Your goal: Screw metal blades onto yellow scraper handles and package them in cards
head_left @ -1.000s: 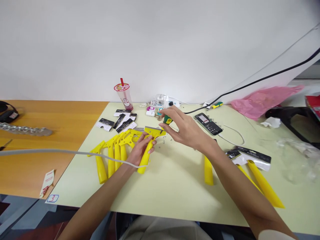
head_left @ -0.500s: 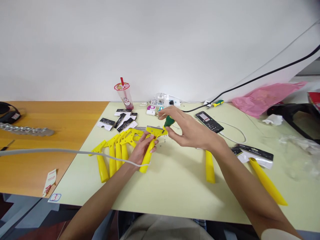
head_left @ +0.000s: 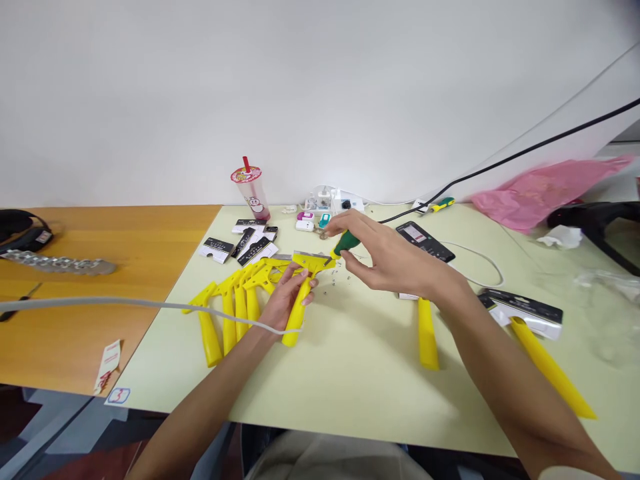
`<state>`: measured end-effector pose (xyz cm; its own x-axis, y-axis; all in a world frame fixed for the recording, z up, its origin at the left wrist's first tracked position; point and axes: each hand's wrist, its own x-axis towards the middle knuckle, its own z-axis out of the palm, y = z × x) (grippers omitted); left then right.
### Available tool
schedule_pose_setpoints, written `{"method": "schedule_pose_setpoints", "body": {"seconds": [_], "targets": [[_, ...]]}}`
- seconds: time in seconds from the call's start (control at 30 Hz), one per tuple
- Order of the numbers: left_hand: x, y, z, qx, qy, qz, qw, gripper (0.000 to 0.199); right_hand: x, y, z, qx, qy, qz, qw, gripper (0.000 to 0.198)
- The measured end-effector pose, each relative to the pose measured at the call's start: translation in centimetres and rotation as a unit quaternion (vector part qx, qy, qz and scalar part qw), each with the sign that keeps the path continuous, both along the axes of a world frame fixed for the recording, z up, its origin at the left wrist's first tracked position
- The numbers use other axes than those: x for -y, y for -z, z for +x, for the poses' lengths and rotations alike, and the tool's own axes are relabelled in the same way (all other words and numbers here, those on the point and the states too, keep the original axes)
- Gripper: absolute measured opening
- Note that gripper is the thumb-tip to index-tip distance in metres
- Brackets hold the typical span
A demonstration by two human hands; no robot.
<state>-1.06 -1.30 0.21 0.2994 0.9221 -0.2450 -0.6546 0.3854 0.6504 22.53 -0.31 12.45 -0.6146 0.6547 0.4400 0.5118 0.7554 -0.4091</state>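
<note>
My left hand (head_left: pixel 287 297) is wrapped around the yellow handle of a scraper (head_left: pixel 299 312), its head tilted up and away from me. A green-and-yellow screwdriver (head_left: pixel 346 244) is in my right hand (head_left: pixel 383 257), held loosely between thumb and fingers. Its shaft reaches the right end of the scraper head; whether the tip sits in a screw is too small to tell. Several small screws (head_left: pixel 334 283) are scattered on the table just behind the scraper. To the left of my left hand lies a row of similar yellow scrapers (head_left: pixel 229 313).
Black-and-white cards (head_left: pixel 216 249) and a drink cup (head_left: pixel 254 195) stand back left. A phone (head_left: pixel 425 241), another screwdriver (head_left: pixel 443 204) and a pink bag (head_left: pixel 537 200) are back right. Yellow pieces (head_left: pixel 428 337) lie at right. A grey cable (head_left: pixel 150 303) crosses the view at left.
The screwdriver handle leans a little more to the right, and my right hand has shifted slightly with it. The whole view has moved a little. My left hand keeps its hold.
</note>
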Motion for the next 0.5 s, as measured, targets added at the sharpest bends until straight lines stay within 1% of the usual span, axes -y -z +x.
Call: {"method": "schedule_pose_setpoints", "body": {"seconds": [0.07,0.13,0.23,0.3,0.37,0.43,0.5], "targets": [[-0.08,-0.05,-0.08,-0.002,0.000,0.003,1.000,0.048,0.04,-0.02,0.08,-0.012,-0.018,-0.017,1.000,0.045],[-0.15,-0.11,-0.17,-0.001,-0.004,0.000,1.000,0.047,-0.11,0.11,0.07,-0.009,-0.020,-0.011,1.000,0.037],[-0.15,-0.15,-0.21,0.004,-0.005,-0.007,1.000,0.046,-0.43,0.25,-0.01,0.013,0.001,0.031,0.999,0.020],[-0.09,-0.15,-0.17,0.007,-0.002,-0.007,1.000,0.045,-0.56,0.18,0.05,0.022,0.020,0.047,0.998,0.015],[-0.06,-0.12,-0.13,0.007,0.000,-0.004,1.000,0.045,-0.57,0.03,0.26,0.029,0.028,0.040,0.998,0.013],[-0.08,-0.10,-0.12,0.006,-0.002,-0.006,1.000,0.044,-0.49,-0.09,0.57,0.033,0.018,0.017,0.999,0.019],[-0.17,-0.08,-0.17,0.008,-0.007,-0.014,1.000,0.045,-0.38,-0.12,0.82,0.035,-0.002,-0.007,0.999,0.033]]}}
